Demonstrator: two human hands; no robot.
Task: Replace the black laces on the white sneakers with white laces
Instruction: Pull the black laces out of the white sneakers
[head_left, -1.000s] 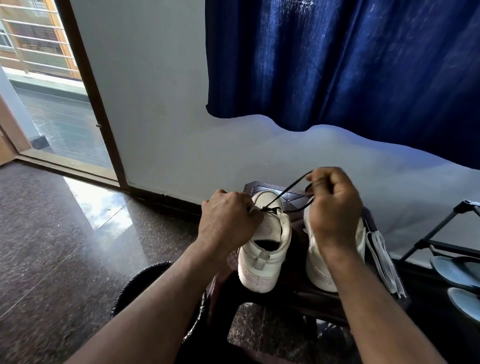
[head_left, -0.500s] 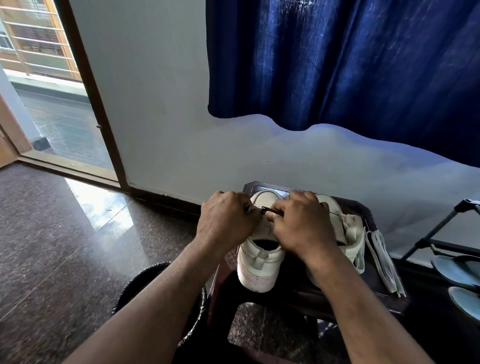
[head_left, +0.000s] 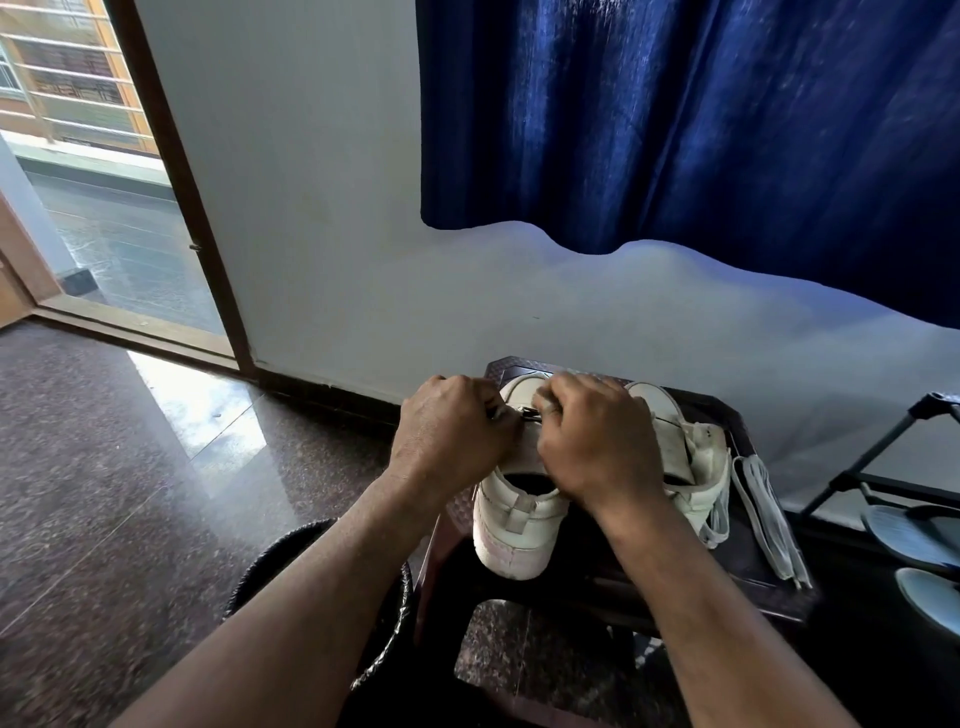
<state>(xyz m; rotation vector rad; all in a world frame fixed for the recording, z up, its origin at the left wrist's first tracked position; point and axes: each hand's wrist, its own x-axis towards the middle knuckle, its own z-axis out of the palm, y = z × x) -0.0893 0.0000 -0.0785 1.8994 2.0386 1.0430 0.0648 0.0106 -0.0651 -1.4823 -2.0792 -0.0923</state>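
Left hand: My left hand (head_left: 457, 431) is curled over the left sneaker (head_left: 514, 525) and grips its upper beside the eyelets.
Right hand: My right hand (head_left: 597, 436) has curled fingers and pinches the black lace (head_left: 530, 413). Only a short piece of lace shows between the 2 hands.
Sneakers: 2, both on the stool (head_left: 748, 577), heels toward me. The left one sits toward the stool's left edge. The right sneaker (head_left: 696, 457) is just beside it, partly behind my right hand.
White laces: The white laces (head_left: 763, 509) lie loose along the stool's right edge, just beside the right sneaker.
Handling, lace: I judge it light, soft and limp. It should slide through the eyelets under a steady pull and snag if jerked.
Handling, sneaker: I judge it light with a flexible upper. It will tip or slide on the stool unless it is braced.
Grip point: Pinch the lace close to the eyelet and hold the upper on the opposite side.
Bin: The bin (head_left: 311, 545) stands on the floor by the stool's left edge and has a plastic liner. My left forearm covers its contents.
Sneaker opening: Dark inside, with nothing visible in it.
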